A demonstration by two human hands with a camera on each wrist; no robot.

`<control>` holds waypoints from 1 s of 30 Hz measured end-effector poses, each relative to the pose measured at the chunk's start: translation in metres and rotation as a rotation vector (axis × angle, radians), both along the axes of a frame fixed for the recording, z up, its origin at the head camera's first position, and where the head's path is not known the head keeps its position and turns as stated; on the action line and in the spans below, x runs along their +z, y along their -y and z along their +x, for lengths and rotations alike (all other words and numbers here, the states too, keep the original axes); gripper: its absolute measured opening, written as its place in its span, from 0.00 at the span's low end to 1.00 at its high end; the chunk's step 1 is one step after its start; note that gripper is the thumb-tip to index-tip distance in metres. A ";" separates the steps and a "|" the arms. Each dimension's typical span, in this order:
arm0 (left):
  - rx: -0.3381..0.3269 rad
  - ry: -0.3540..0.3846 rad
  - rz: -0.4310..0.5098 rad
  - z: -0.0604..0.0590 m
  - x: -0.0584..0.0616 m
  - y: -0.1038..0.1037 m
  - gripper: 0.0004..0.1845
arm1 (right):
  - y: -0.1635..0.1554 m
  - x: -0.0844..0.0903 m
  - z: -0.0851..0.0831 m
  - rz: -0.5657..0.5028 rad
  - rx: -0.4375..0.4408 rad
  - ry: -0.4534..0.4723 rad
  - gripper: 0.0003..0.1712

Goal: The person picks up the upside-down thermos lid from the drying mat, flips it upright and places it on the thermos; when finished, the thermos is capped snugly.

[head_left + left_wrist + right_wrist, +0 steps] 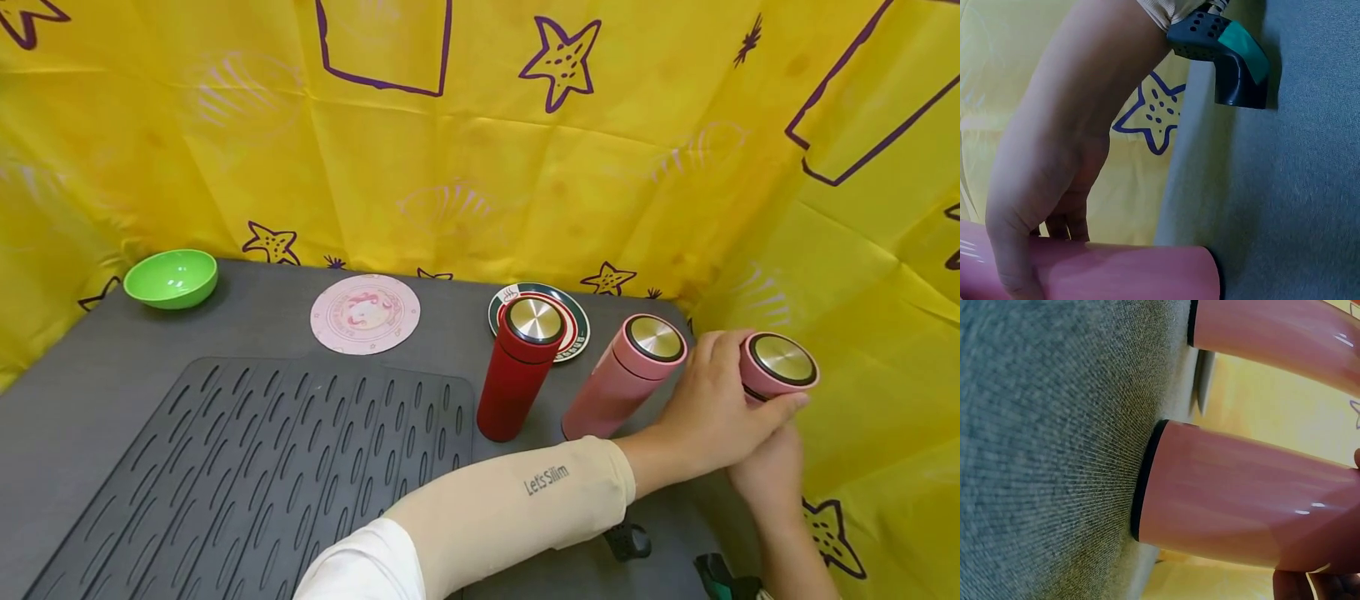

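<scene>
Both hands are on the far-right pink flask [776, 367], standing at the table's [90, 400] right edge against the yellow curtain [480, 150]. The left hand [716, 408] reaches across and curls its fingers round the lid end, while the right hand [768, 479] grips the body from below. Just left stand a second pink flask [622, 375] and a red flask [517, 367].

Light was bright and even, seemingly from above; the steel lids [534, 319] gleamed, and the flasks cast only faint shadows on the table [90, 400]. The head view bowed at its edges. Both wrist views were soft, with small glare streaks on the pink flask [1241, 506].
</scene>
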State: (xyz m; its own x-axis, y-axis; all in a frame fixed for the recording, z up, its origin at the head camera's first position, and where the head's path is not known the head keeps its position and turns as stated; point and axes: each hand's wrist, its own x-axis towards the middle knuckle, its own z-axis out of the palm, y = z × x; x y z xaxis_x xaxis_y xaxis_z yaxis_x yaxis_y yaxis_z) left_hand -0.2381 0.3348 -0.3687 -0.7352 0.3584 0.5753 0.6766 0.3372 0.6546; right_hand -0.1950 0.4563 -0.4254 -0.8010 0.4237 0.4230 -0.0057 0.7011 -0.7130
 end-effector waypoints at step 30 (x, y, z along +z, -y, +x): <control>0.008 0.014 -0.059 -0.003 0.002 0.000 0.38 | -0.003 -0.002 -0.006 -0.098 0.067 -0.050 0.25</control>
